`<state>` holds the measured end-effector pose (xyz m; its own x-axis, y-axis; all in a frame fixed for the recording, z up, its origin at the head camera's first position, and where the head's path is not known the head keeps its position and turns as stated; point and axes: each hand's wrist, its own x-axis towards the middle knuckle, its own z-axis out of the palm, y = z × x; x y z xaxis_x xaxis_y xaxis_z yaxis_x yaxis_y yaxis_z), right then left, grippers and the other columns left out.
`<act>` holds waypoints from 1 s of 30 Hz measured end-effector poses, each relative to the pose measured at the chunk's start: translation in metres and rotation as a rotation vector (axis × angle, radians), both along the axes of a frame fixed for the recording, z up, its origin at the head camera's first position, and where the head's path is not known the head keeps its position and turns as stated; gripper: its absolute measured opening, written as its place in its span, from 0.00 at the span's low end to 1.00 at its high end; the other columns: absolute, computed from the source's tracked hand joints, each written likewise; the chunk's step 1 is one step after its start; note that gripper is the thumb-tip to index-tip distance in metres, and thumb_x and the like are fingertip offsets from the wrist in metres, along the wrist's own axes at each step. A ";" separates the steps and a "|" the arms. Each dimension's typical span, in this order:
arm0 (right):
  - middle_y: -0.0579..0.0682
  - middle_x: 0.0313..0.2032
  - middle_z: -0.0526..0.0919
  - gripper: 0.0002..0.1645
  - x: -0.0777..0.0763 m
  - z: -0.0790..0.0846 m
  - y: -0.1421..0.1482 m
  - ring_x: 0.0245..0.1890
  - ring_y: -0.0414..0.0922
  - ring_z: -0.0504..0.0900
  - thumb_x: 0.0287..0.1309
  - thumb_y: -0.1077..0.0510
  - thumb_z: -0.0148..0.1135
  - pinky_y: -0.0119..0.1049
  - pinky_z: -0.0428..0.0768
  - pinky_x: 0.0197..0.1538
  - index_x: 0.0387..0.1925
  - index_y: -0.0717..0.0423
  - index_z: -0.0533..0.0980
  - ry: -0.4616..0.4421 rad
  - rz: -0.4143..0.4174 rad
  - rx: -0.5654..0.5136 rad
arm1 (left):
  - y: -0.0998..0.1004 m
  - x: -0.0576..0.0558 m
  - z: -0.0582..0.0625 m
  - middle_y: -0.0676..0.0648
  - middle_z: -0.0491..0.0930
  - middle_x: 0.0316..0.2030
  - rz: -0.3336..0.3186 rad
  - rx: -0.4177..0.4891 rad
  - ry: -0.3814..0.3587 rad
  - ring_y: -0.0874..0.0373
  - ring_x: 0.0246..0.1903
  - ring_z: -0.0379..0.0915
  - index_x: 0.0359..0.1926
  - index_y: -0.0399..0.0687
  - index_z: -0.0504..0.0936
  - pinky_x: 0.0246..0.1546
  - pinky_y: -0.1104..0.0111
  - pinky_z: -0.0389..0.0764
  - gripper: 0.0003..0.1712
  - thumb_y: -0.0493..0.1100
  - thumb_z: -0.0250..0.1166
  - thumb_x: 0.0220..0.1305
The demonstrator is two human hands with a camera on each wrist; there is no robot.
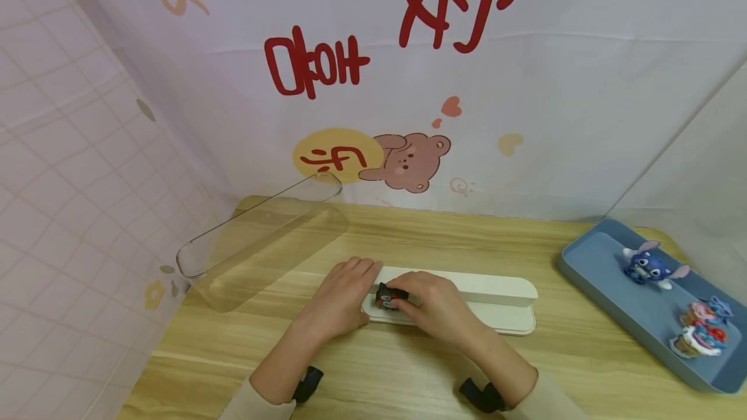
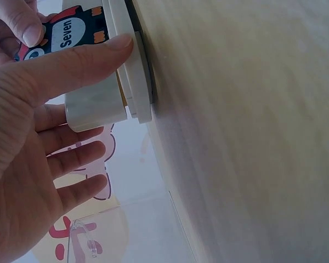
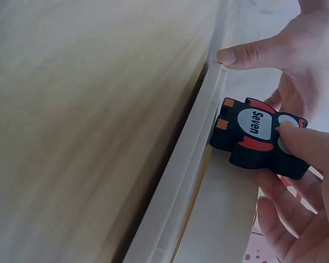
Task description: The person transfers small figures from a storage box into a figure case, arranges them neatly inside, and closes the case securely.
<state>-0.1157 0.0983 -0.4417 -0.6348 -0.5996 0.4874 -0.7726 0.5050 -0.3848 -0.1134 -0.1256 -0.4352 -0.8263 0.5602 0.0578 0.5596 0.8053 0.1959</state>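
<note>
My right hand [image 1: 434,303] pinches a small black-and-red figurine [image 3: 256,129] with white eyes, orange feet and "Seven" on its belly. The figurine stands upright at the left end of the lower step of a white two-step display base [image 1: 496,319], and its feet meet the step in the right wrist view. Around the base's left end, my left hand [image 1: 344,297] holds on. Its thumb [image 2: 93,60] lies on the front edge, while the other fingers reach behind the raised step.
A clear plastic cover [image 1: 262,245] lies at the back left of the wooden table. At the right, a blue tray [image 1: 613,310] holds a blue big-eared figurine [image 1: 648,264] and colourful ice-cream-like figurines [image 1: 700,337]. A printed cloth [image 1: 560,96] hangs behind.
</note>
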 end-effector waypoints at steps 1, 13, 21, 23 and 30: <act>0.46 0.44 0.90 0.21 0.000 -0.001 0.000 0.46 0.44 0.89 0.50 0.62 0.83 0.41 0.87 0.50 0.47 0.55 0.87 0.001 0.001 0.002 | 0.000 0.000 0.000 0.43 0.75 0.66 0.000 -0.001 0.000 0.47 0.65 0.69 0.73 0.38 0.71 0.68 0.51 0.72 0.55 0.44 0.88 0.44; 0.47 0.44 0.90 0.21 0.001 0.001 -0.003 0.46 0.44 0.89 0.51 0.61 0.83 0.41 0.87 0.49 0.48 0.56 0.86 -0.002 0.001 0.015 | 0.000 0.001 0.001 0.44 0.75 0.66 -0.002 0.008 0.006 0.47 0.65 0.69 0.73 0.39 0.71 0.67 0.51 0.72 0.56 0.44 0.88 0.44; 0.49 0.45 0.90 0.24 0.003 0.002 -0.003 0.47 0.45 0.89 0.52 0.58 0.83 0.42 0.87 0.50 0.51 0.58 0.85 -0.003 -0.030 0.051 | -0.001 0.001 0.001 0.44 0.75 0.65 0.000 0.013 0.013 0.47 0.65 0.69 0.72 0.39 0.71 0.67 0.51 0.72 0.56 0.43 0.89 0.43; 0.48 0.46 0.90 0.25 0.004 0.003 -0.003 0.47 0.45 0.88 0.53 0.55 0.83 0.43 0.87 0.50 0.51 0.58 0.85 -0.007 -0.044 0.063 | -0.001 0.001 0.001 0.44 0.75 0.65 0.001 0.017 0.011 0.47 0.65 0.69 0.72 0.39 0.71 0.67 0.51 0.72 0.56 0.43 0.89 0.43; 0.48 0.46 0.90 0.25 0.005 0.014 0.007 0.45 0.44 0.88 0.53 0.53 0.83 0.42 0.88 0.44 0.51 0.58 0.85 0.051 -0.054 0.036 | 0.000 0.001 0.001 0.44 0.76 0.65 0.003 0.011 0.013 0.48 0.65 0.69 0.72 0.38 0.71 0.67 0.52 0.73 0.56 0.43 0.89 0.42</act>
<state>-0.1105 0.1052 -0.4278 -0.6417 -0.5828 0.4986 -0.7619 0.5591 -0.3270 -0.1127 -0.1260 -0.4339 -0.8270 0.5572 0.0746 0.5600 0.8047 0.1972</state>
